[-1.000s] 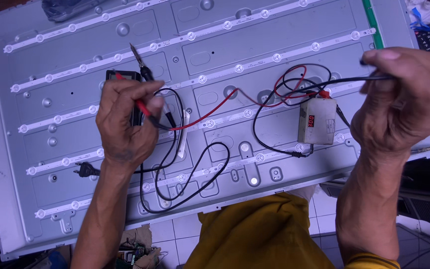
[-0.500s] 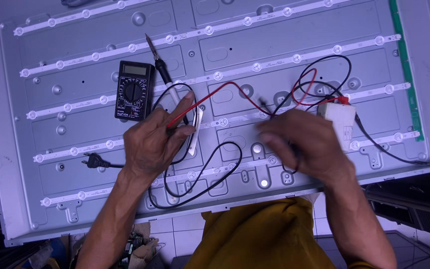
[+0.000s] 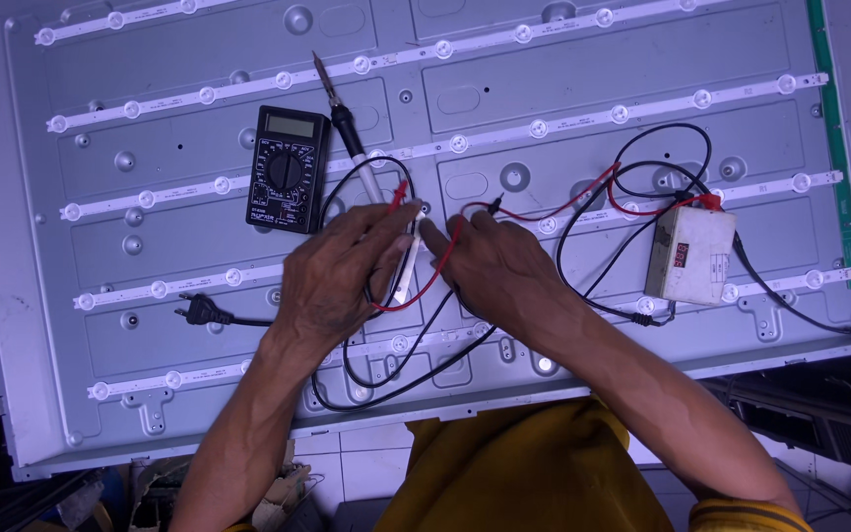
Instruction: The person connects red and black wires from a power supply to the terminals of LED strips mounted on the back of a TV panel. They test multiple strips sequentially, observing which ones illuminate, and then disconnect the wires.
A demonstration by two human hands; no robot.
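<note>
Two hands meet over a grey backlight panel [image 3: 583, 59]. The left hand [image 3: 342, 281] pinches a red probe [image 3: 398, 195]; the right hand [image 3: 499, 271] pinches a black probe [image 3: 493, 206] just beside it. A multimeter [image 3: 288, 169] lies near the left hand.

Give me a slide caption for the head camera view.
Both hands, left hand and right hand, press red and black probes onto a backlight strip, beside a multimeter.
</note>
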